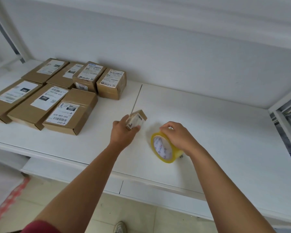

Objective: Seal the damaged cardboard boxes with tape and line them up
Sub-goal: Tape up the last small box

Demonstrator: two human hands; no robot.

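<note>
My left hand [123, 130] grips a small box [136, 119], brown with a white label, tilted, off the shelf. My right hand [176, 134] holds the tape [165, 148], a yellow roll standing on edge, just right of that box. Seven labelled boxes [71, 113] lie grouped well left of my left grip
</note>
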